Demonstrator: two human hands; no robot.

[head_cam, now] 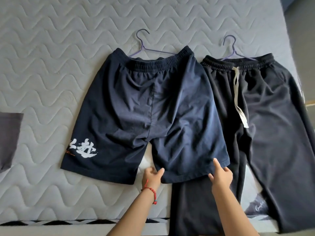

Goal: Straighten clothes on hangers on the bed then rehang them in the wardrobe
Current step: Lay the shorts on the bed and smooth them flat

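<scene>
Navy shorts (153,106) with a white print on one leg lie flat on the grey quilted mattress (51,48), hung on a purple wire hanger (144,46). To their right lie black trousers (265,116) with a pale drawstring, on a second purple hanger (233,48). My left hand (152,176), with a red bracelet at the wrist, pinches the hem of the shorts' right leg at its inner corner. My right hand (220,174) pinches the same hem near its outer corner, thumb on top of the cloth.
A dark grey cloth (9,137) lies at the mattress's left edge. The bed's near edge (68,222) has a black-and-white trim. The black trousers hang over that near edge. Floor shows at the far right (303,48).
</scene>
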